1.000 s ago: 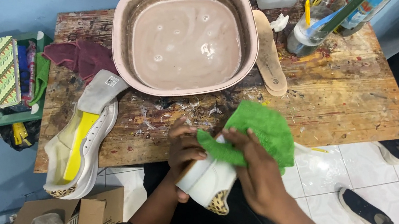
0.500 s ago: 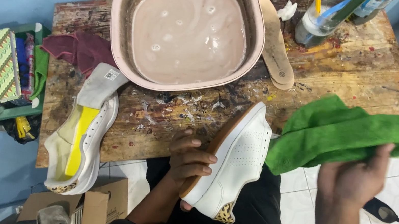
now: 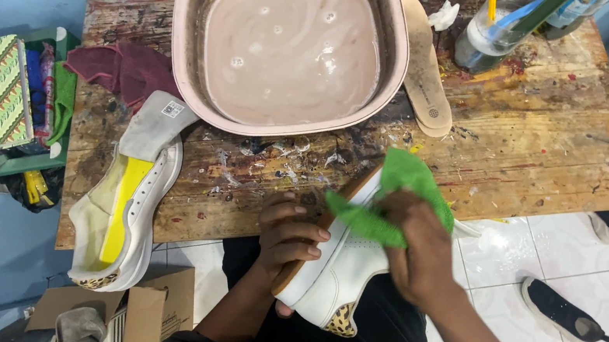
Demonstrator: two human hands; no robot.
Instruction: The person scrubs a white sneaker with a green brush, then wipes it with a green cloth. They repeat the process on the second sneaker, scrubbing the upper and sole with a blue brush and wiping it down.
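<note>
The left hand [image 3: 292, 236] grips a white shoe [image 3: 342, 274] by its sole, fingers curled over the edge. The right hand [image 3: 420, 245], wrist bent, presses a green cloth [image 3: 388, 194] onto it.

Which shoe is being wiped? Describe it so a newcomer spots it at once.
Start at the wooden table with the pink basin; at its near edge, the left hand grips a white shoe. Unlike the other white shoe lying on the table, the right hand presses a green cloth on it.
</note>
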